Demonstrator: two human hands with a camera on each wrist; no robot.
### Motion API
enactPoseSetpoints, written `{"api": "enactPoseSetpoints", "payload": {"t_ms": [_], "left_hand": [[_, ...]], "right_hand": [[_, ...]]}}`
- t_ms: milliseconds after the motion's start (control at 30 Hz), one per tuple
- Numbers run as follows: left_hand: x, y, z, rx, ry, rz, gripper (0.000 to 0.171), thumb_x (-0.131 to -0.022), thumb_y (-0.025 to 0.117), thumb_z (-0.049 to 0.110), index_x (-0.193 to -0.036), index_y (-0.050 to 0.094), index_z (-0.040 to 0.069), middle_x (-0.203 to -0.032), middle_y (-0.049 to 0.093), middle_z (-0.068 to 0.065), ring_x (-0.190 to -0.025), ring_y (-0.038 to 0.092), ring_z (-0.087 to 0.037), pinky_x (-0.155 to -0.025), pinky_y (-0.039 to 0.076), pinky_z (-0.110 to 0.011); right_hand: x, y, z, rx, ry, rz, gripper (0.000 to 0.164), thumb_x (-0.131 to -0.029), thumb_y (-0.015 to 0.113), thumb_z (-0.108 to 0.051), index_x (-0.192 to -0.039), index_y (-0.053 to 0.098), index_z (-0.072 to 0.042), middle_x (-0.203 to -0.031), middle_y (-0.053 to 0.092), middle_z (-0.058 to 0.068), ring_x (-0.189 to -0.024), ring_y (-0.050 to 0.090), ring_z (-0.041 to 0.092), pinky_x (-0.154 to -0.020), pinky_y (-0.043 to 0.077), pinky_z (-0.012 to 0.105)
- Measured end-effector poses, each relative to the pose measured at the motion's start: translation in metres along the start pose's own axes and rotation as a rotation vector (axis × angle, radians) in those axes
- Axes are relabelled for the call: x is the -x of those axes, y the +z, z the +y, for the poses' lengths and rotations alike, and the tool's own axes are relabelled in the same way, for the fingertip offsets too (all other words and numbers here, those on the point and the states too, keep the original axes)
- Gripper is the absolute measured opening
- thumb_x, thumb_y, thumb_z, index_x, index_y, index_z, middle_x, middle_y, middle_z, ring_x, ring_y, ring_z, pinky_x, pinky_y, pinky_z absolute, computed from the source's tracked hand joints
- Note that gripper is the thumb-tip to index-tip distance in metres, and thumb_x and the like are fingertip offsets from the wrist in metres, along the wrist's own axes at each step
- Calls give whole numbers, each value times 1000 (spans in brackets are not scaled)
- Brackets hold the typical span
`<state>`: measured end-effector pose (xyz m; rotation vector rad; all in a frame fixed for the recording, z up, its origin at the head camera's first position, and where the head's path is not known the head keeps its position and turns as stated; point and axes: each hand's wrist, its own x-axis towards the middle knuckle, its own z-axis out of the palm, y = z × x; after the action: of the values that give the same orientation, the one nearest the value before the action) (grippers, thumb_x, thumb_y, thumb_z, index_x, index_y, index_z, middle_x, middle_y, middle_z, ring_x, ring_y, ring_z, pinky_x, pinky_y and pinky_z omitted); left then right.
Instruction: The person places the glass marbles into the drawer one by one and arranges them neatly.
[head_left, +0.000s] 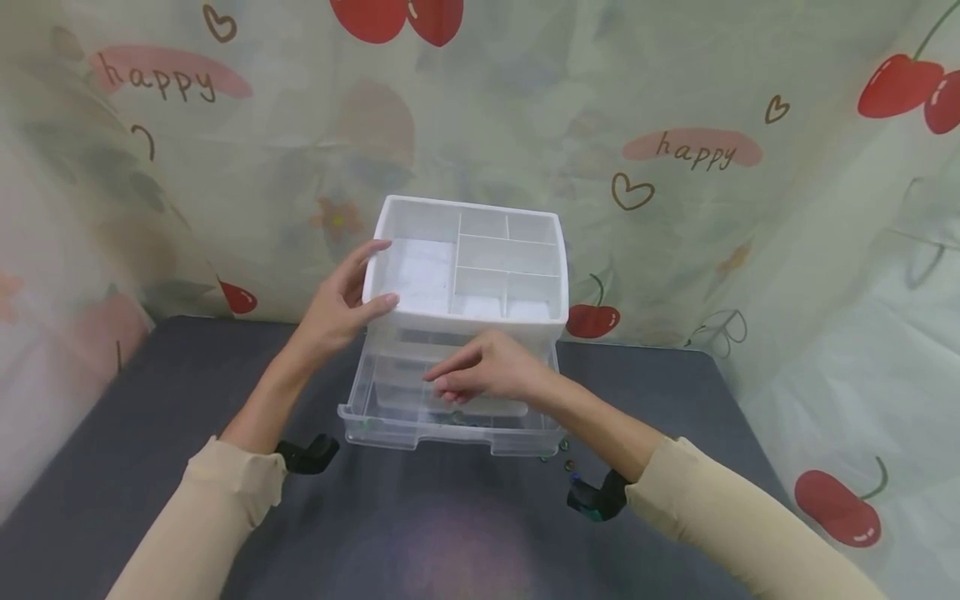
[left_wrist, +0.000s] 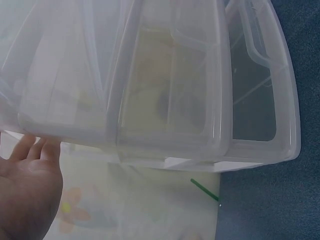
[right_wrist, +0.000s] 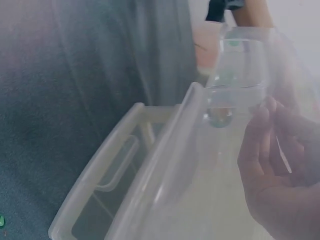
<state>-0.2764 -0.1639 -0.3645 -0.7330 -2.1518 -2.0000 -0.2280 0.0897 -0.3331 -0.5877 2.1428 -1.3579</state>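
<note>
A white storage box (head_left: 510, 256) has a divided top tray above a clear plastic drawer (head_left: 450, 433), which is pulled out at the front. My left hand (head_left: 337, 304) grips the tray's left side, thumb over the front rim; its fingers (left_wrist: 49, 149) press against the box's side in the left wrist view. Over the drawer is my right hand (head_left: 491, 367), index finger extended and the other fingers bent. In the right wrist view its fingertips (right_wrist: 270, 104) are near the thumb, with nothing visible between them. A glass marble (right_wrist: 220, 117) lies in the drawer close to its wall.
Several small marbles (head_left: 565, 446) lie on the dark tabletop (head_left: 645, 400) to the right of the drawer. A patterned curtain (head_left: 510, 108) hangs behind and at both sides. Another clear drawer front (right_wrist: 100, 165) appears lower down in the right wrist view.
</note>
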Motion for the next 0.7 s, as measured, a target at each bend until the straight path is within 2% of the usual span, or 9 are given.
{"api": "enactPoseSetpoints", "payload": {"t_ms": [233, 400, 467, 600, 700], "left_hand": [[1, 1, 2, 16, -8, -1, 68, -95, 63, 0, -154, 35, 17, -150, 39, -20, -125, 47, -31, -85, 48, -23], [1, 1, 2, 10, -11, -2, 68, -95, 63, 0, -154, 35, 18, -150, 39, -19, -125, 48, -31, -84, 49, -23], [1, 1, 2, 16, -12, -3, 68, -95, 63, -1, -154, 35, 18, -151, 39, -19, -125, 48, -31, -84, 49, -23], [1, 0, 1, 33, -18, -4, 68, -95, 62, -2, -154, 34, 17, -153, 37, -19, -126, 46, -30, -84, 48, -22], [1, 0, 1, 37, -20, -3, 68, -95, 62, -2, -154, 35, 17, -153, 36, -18, -126, 46, -29, -85, 48, -21]], "right_hand": [[14, -7, -1, -57, -45, 22, 23, -91, 74, -12, -111, 75, -2, -94, 75, 12, -84, 71, 21, -81, 56, 37], [28, -11, -2, -73, -60, 57, 23, -90, 76, -17, -111, 76, -7, -99, 74, 17, -87, 70, 24, -83, 56, 38], [34, -13, -3, -89, -66, 71, 24, -89, 76, -17, -111, 76, -7, -101, 73, 18, -91, 70, 31, -84, 56, 38], [44, -18, -2, -119, -79, 104, 23, -90, 74, -14, -112, 75, -6, -104, 73, 18, -92, 68, 33, -84, 55, 40], [53, -24, 1, -135, -91, 138, 22, -91, 73, -12, -112, 75, -5, -102, 73, 16, -87, 69, 28, -84, 55, 41]]}}
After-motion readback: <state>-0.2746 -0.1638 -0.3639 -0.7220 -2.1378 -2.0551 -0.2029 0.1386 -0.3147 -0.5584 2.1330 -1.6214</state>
